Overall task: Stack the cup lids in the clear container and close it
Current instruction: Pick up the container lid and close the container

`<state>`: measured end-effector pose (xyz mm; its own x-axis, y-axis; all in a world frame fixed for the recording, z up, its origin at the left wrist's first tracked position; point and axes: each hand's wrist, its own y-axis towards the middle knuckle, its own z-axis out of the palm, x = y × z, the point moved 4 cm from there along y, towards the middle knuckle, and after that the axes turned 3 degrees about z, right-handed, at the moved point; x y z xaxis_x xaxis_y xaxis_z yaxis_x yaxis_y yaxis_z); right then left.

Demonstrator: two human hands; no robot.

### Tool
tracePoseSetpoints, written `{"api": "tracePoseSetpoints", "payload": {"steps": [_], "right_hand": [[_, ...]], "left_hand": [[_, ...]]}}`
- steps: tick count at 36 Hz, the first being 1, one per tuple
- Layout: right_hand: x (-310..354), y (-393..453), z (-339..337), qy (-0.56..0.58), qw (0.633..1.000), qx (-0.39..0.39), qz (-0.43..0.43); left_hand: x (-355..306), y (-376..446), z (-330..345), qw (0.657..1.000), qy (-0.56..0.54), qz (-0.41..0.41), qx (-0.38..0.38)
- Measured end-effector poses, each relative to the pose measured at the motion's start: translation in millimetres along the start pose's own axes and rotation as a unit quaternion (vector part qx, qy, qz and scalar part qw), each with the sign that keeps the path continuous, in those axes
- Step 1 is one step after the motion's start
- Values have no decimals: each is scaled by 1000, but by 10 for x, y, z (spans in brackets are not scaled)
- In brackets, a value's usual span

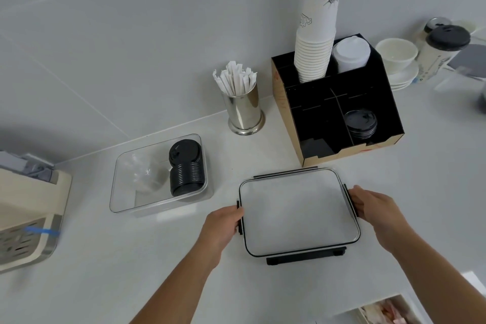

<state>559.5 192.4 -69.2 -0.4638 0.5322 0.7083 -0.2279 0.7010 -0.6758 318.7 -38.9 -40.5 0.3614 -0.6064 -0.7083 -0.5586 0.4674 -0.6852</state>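
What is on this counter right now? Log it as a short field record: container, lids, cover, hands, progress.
container: clear container, open, at the left of the counter
lids: stack of black cup lids inside it, at its right end
cover: clear container lid with black latches, right of the container and apart from it
left hand: grips the cover's left edge
right hand: grips the cover's right edge
organizer: black organizer behind the cover holds more black lids
progress: container not yet closed

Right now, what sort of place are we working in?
Probably a café or office drinks counter: stacked paper cups in a black organizer, wrapped straws in a metal cup, black cup lids.
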Motion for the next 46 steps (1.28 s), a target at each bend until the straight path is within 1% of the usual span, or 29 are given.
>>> {"api": "tracePoseSetpoints", "payload": {"steps": [6,12,18,21,27,30,35,42,46], "right_hand": [[101,-162,88,-7,1000,1,-20],[271,-279,241,-34,997,24,-72],[559,-446,443,-40,990,42,-125],[679,-524,538,-31,988,56,-142],[951,-765,833,-32,979,86,-184],[1072,-913,980,-23,973,108,-202],[1219,-1118,1224,-8,956,142,-257],[1439,-1342,1537,-15,951,134,-280],[1532,-1410,1651,-25,947,120,-297]], "left_hand": [[59,-166,-177,998,32,37,-29],[-10,-350,-375,993,35,91,-61],[-102,-522,-643,986,1,131,-99],[-136,-566,-753,984,-9,137,-114],[-203,-691,-1104,974,-91,140,-151],[-235,-733,-1274,968,-117,147,-165],[-341,-824,-1571,956,-149,174,-184],[-546,-1003,-1966,938,-178,227,-193],[-557,-993,-2179,923,-203,236,-227]]}}
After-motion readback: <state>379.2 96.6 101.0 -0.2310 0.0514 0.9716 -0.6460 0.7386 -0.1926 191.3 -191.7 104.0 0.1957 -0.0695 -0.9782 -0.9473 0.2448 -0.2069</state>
